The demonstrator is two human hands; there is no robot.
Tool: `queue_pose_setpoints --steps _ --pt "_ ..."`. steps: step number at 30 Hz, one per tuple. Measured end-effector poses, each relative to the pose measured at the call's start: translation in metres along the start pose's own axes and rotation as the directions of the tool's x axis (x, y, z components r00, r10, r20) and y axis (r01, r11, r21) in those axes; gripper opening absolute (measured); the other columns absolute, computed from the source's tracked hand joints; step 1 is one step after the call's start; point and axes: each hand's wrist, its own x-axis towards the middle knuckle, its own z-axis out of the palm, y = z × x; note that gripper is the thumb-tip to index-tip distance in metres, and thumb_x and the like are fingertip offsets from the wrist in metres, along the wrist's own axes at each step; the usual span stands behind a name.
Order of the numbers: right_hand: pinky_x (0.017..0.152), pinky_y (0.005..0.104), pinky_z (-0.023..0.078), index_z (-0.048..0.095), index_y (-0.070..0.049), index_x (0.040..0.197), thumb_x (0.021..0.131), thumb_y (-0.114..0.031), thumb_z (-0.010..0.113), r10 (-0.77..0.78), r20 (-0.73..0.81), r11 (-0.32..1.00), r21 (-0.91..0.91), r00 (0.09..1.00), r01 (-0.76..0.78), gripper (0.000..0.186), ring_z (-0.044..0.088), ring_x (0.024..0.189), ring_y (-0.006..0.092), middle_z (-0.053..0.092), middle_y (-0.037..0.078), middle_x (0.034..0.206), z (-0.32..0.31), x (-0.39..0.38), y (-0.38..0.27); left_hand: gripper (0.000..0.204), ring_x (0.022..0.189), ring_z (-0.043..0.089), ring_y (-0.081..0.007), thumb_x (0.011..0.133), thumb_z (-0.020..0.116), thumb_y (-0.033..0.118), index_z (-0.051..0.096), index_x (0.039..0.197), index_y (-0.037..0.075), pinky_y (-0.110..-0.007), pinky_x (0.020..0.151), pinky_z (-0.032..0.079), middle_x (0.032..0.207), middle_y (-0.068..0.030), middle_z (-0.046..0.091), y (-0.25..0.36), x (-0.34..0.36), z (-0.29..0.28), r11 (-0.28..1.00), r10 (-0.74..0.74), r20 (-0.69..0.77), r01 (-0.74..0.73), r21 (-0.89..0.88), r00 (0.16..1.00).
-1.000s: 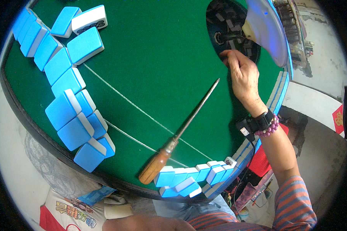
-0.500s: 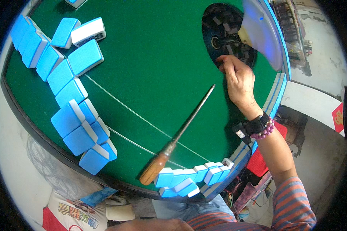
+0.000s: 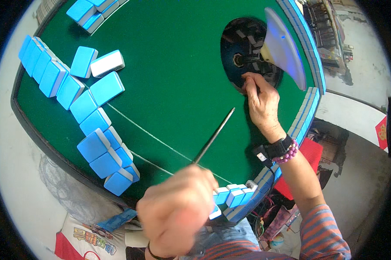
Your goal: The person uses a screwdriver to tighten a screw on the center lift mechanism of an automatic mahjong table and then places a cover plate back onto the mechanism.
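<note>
My right hand [image 3: 262,102] is closed in a pinch at the near rim of a dark round opening [image 3: 234,41] in the green mahjong table [image 3: 173,86]; whatever its fingertips hold is hidden. Above the opening a translucent whitish disc [image 3: 286,47] stands tilted on a short shaft. Smeared by motion, my left hand [image 3: 178,208] covers the handle of a screwdriver [image 3: 215,141]. Only the metal shaft shows, pointing toward the opening. Whether the left fingers grip the handle cannot be made out.
Blue-backed mahjong tiles [image 3: 95,121] lie in a crooked line at left, some stacked. More tiles [image 3: 93,13] sit at the far left and near the front edge [image 3: 236,197]. A tile row [image 3: 303,115] runs along the right edge. A red seat [image 3: 312,154] stands beyond it.
My left hand has come up from the lower edge over the screwdriver handle. The view has shifted a little. My right hand stays at the opening's rim.
</note>
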Motion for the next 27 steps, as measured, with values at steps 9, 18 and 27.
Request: queue_pose_setpoints --steps 9,18,27 --pt "0.111 0.0438 0.038 0.041 0.010 0.138 0.100 -0.036 0.052 0.238 0.302 0.095 0.939 0.923 -0.332 0.061 0.050 0.127 0.0312 0.049 0.025 0.138 -0.054 -0.031 -0.002 0.022 0.091 0.055 -0.0322 0.073 0.073 0.003 0.062 0.092 0.004 -0.040 0.076 0.047 0.102 -0.0129 0.061 -0.032 -0.034 0.001 0.196 0.140 -0.184 0.156 0.968 0.973" --pt "0.121 0.0547 0.017 0.025 0.012 0.145 0.092 -0.053 0.055 0.058 0.512 -0.502 0.757 0.857 -0.419 0.090 0.023 0.145 0.0394 0.027 0.029 0.153 -0.085 0.002 -0.006 0.037 0.103 0.052 -0.0367 0.072 0.074 0.000 0.055 0.103 0.001 -0.044 0.087 0.044 0.110 -0.0162 0.056 -0.030 -0.059 0.006 0.032 -0.055 -0.323 0.325 0.945 0.945" --pt "0.118 0.0575 0.020 0.035 0.002 0.144 0.094 -0.060 0.049 0.072 0.511 -0.508 0.758 0.857 -0.409 0.081 0.031 0.141 0.0370 0.037 0.024 0.150 -0.095 0.048 0.018 0.033 0.070 0.066 -0.0324 0.082 0.070 0.007 0.051 0.109 0.005 -0.038 0.063 0.052 0.081 -0.0118 0.065 -0.029 -0.045 0.027 0.243 -0.184 -0.386 0.422 0.873 0.904"
